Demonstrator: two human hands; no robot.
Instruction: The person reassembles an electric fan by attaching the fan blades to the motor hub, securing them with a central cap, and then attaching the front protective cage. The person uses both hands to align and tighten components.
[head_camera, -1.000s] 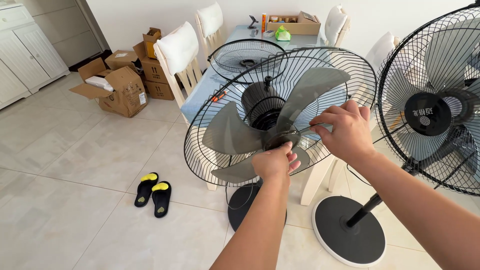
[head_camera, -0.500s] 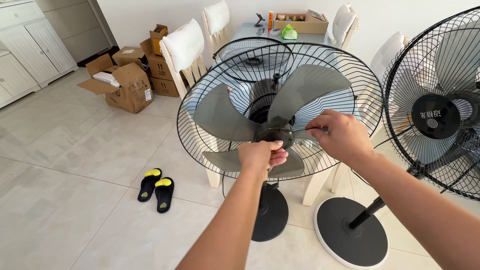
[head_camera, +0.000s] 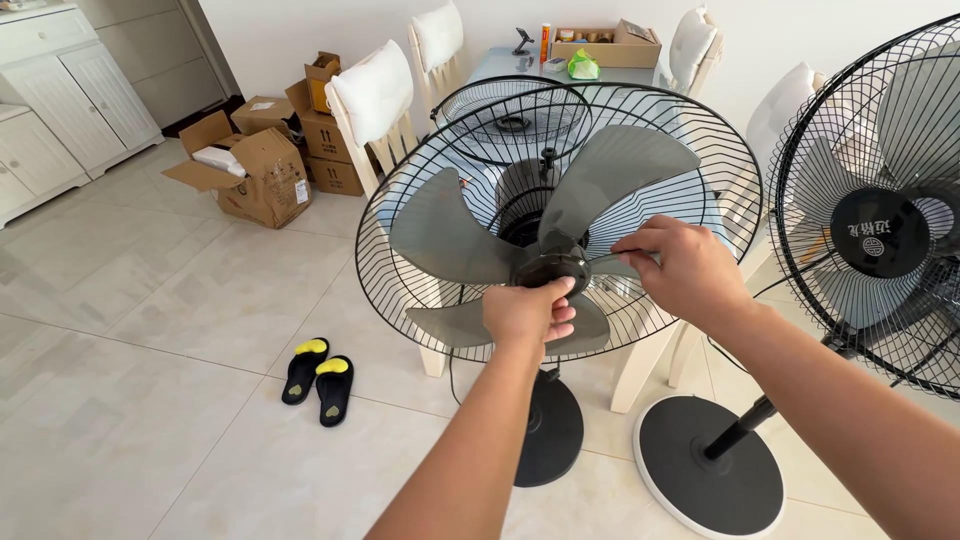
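A black pedestal fan with translucent grey plastic blades (head_camera: 560, 215) stands on the pale tiled floor (head_camera: 150, 340), near the middle of the scene, its front guard off. Its head tilts back, so the open face and the shaft axis point up and toward the camera, while its stand runs straight down to a round black base (head_camera: 550, 430).

The left hand (head_camera: 525, 310) is closed around the dark round hub cap (head_camera: 550, 268) at the centre of the blades, thumb and fingers wrapped on its near edge. The right hand (head_camera: 680, 270) pinches the inner edge of the right-hand blade just beside the hub, its grip closed on the blade.

The black wire rear guard (head_camera: 400, 210) rings the blades. The motor housing behind them shows only dimly through the grey plastic, and the left hand hides the lower part of the hub.

A second black fan with a full cage (head_camera: 870, 210) stands to the right, cut off by the frame edge, on a white-rimmed black base (head_camera: 710, 465). A loose black wire guard (head_camera: 510, 120) lies on the far glass-topped desk (head_camera: 495, 65), among white chairs. Black slippers with yellow insoles (head_camera: 320, 378) lie on the floor at left, and brown cardboard boxes (head_camera: 255, 165) sit far left.
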